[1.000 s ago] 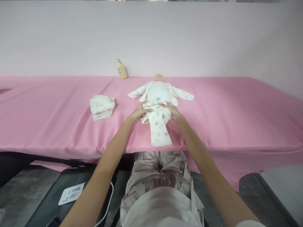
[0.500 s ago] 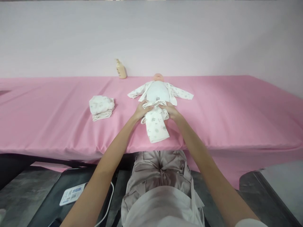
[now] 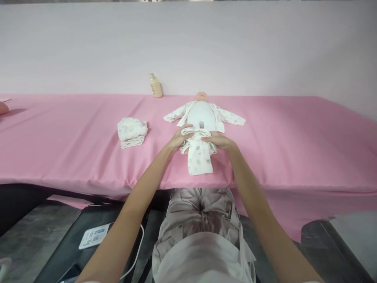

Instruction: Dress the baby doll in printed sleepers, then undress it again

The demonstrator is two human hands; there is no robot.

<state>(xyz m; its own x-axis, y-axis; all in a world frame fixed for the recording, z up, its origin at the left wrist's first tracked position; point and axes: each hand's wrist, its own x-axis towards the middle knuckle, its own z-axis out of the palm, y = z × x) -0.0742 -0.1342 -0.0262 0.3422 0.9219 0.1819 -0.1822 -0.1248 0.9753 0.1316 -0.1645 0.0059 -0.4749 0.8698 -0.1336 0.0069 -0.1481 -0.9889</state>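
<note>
A baby doll (image 3: 201,112) lies on its back, head toward the wall, with a small grey mark low on its pale belly. Its white printed jacket (image 3: 234,118) is open at the front, sleeves spread out sideways. Over the doll's lower body are bunched white printed baby pants (image 3: 200,159), one leg hanging toward me. My left hand (image 3: 178,138) grips the left side of the waistband, thumb on top. On the opposite side, my right hand (image 3: 221,140) pinches the waistband, with the thumb pointing inward. The doll's legs are mostly hidden by the cloth.
The table has a pink cover (image 3: 294,149) and meets a pale wall. A folded stack of white printed cloth (image 3: 132,132) lies left of the doll. A cream pump bottle (image 3: 156,87) stands at the back. Below left, a black seat (image 3: 66,243) holds a white labelled item (image 3: 94,236).
The view has shifted a little, so things sit farther right. Both hands and the waistband have come slightly toward me, showing more of the grey belly mark. The hanging pant leg lies straighter.
</note>
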